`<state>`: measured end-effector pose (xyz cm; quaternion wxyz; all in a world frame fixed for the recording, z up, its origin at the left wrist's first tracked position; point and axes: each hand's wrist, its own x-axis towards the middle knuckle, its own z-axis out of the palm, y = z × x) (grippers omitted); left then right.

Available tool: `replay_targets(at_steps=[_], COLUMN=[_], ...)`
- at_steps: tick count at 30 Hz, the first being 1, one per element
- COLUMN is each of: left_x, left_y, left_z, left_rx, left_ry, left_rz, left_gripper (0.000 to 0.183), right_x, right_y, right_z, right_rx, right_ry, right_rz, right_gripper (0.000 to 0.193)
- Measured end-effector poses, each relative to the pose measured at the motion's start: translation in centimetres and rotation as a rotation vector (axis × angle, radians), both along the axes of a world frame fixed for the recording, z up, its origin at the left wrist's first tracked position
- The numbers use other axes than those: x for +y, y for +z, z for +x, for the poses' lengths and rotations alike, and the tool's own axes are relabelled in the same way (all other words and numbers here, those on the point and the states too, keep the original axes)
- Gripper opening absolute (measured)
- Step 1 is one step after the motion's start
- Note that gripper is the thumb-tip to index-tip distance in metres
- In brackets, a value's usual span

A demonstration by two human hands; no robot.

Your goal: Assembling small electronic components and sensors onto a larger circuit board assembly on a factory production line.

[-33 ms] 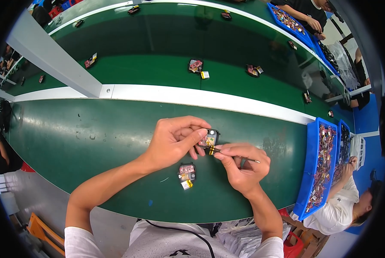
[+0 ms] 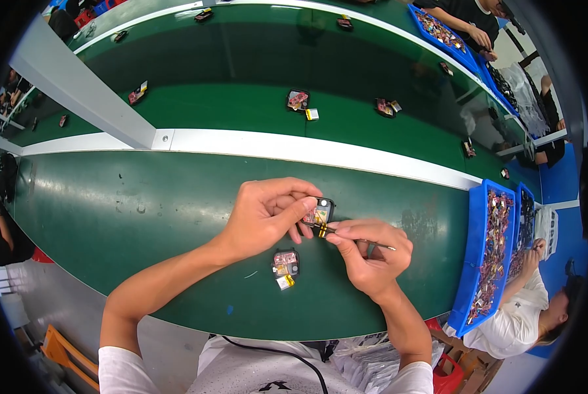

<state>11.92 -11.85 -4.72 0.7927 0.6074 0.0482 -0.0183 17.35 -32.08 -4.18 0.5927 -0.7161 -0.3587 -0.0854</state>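
Observation:
My left hand (image 2: 271, 213) pinches a small black device housing (image 2: 330, 205) between thumb and fingers above the green bench. Inside the housing are a reddish circuit board (image 2: 310, 214) and a light round part. My right hand (image 2: 372, 253) grips a thin metal rod-like tool (image 2: 384, 247), its tip at the near edge of the housing. Yellow-and-black banding shows where the tool meets the device; I cannot tell which it belongs to. Nearer me on the bench lies a second open housing (image 2: 285, 262) with a red board, and a silver battery with yellow tape (image 2: 285, 282) beside it.
A blue bin (image 2: 464, 308) of small wired parts stands at the bench's right end. Beyond a white rail (image 2: 254, 140), a green belt (image 2: 241, 108) carries several open housings. A grey post (image 2: 84, 79) rises at the left. One person (image 2: 517, 308) sits at the right.

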Motion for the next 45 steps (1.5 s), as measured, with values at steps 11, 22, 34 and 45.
replay_targets(at_steps=[11,22,34,45], left_x=[-1.0,10.0,11.3,10.0], left_y=[0.1,1.3,1.2,3.5], left_z=[0.3,8.1,13.2,11.2], left_rx=[0.047,-0.07,-0.327,0.12], left_ry=[0.027,0.548,0.441,0.136], left_rz=[0.198,0.501,1.344,0.868], left_gripper=[0.022,0.017,0.02,0.01], right_x=[0.4,-0.7,-1.1,-1.0], right_y=[-0.3,-0.3,-1.4,-0.8], right_z=[-0.2,1.8,2.0,1.7], right_rx=[-0.242,-0.185,-0.106,-0.018], right_ry=[0.003,-0.139,-0.1,-0.108], right_rz=[-0.111,0.069,0.035,0.047], right_gripper=[0.017,0.022,0.023,0.019])
